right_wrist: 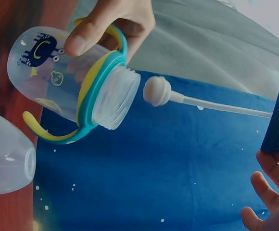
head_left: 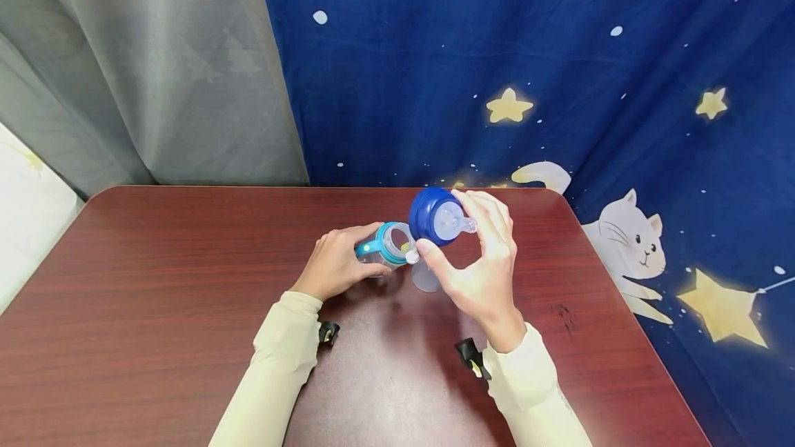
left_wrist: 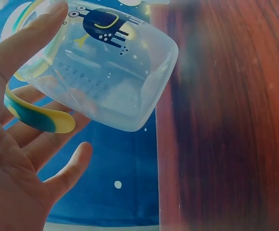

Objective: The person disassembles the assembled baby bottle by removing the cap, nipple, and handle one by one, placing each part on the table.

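My left hand (head_left: 335,262) grips a clear baby bottle (head_left: 388,247) with a teal-and-yellow handle ring (right_wrist: 89,101), tilted above the table, its threaded neck open and facing right. The bottle (left_wrist: 101,72) carries a dark printed figure. My right hand (head_left: 481,261) holds the dark blue screw lid (head_left: 428,216) with its clear nipple (head_left: 456,224), lifted just right of the bottle. From the lid (right_wrist: 278,120) a thin straw (right_wrist: 226,107) with a white ball end (right_wrist: 156,91) points at the bottle mouth, a little apart from it. A clear cap (head_left: 425,278) lies on the table between my hands.
The dark red wooden table (head_left: 155,295) has its far edge just behind the hands. Behind it hang a grey curtain (head_left: 143,67) and a blue star-and-cat cloth (head_left: 528,67). The cap (right_wrist: 7,159) lies on its side.
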Tool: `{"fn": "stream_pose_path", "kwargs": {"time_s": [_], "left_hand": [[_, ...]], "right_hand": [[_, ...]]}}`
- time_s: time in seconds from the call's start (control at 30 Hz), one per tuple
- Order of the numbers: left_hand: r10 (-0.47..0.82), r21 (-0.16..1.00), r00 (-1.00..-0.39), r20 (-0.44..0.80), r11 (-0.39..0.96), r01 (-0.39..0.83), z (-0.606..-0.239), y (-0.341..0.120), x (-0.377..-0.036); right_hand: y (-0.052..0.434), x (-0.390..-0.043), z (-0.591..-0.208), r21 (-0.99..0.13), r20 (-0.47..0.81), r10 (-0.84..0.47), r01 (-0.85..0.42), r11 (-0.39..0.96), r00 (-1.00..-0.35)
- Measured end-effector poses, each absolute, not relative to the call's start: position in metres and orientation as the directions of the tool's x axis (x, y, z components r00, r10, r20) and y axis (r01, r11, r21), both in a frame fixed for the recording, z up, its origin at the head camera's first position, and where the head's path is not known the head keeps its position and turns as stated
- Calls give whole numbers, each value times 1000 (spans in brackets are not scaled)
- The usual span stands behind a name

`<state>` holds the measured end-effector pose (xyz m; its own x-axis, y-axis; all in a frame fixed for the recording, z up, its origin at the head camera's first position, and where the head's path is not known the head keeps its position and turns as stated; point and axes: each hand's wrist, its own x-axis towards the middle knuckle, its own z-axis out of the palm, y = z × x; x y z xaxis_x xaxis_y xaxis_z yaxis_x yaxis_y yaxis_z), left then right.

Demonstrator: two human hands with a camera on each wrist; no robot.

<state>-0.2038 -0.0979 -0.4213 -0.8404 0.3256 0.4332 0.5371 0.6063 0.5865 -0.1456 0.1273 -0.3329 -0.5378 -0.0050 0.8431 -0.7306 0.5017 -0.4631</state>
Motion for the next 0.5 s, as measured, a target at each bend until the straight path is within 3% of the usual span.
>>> {"fn": "stream_pose_path", "kwargs": {"time_s": [0.3, 0.5], "left_hand": [[281, 585, -847, 451, 623, 518, -420, -102, -203], [244, 588, -867, 435, 653, 478, -418, -105, -204]], "right_hand": [[125, -143, -333, -439, 834, -103, -765, 471, -542], [127, -144, -334, -432, 734, -291, -752, 497, -614]]}}
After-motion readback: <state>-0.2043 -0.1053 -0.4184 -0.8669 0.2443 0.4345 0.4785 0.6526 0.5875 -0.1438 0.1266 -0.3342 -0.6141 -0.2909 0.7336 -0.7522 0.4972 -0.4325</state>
